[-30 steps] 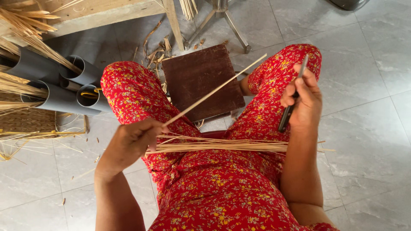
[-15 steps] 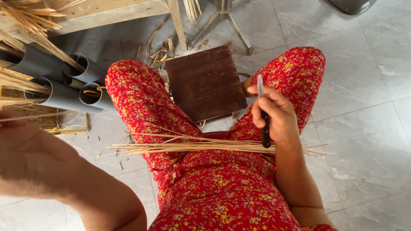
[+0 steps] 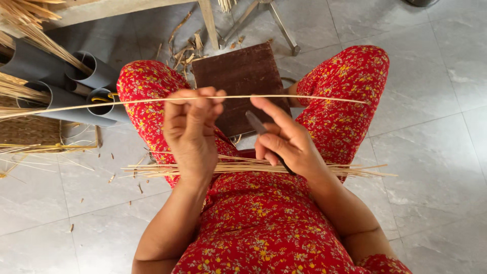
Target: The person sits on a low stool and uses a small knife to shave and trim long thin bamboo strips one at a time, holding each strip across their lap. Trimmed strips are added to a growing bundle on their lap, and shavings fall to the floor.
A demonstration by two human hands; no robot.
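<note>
The left hand (image 3: 192, 133), in the middle of the frame, is clenched around a long thin strip (image 3: 304, 97) that runs level across the upper half of the picture, from the far left edge to above the right knee. The right hand (image 3: 288, 143), just right of centre, grips a dark knife (image 3: 256, 123) in its curled lower fingers, blade pointing up toward the strip, while its index finger reaches out and touches the strip from below. The 2 hands sit close together, with a small gap between them.

Across the lap, below both hands, lies a bundle (image 3: 253, 166) of similar strips, loose and untied. Behind the hands a brown board (image 3: 238, 71) rests on the floor between the knees. At the upper left, grey tubes (image 3: 96, 76) hold more strips.

The blade stands very near the left fingertips, so a slip along the strip could nick them, by my reading. The strip is thin and held only near its middle; too much bite from the edge could snap or split it. The bundle has nothing pinning it, and a shift of the legs could spill it onto the tiles (image 3: 431, 167)
</note>
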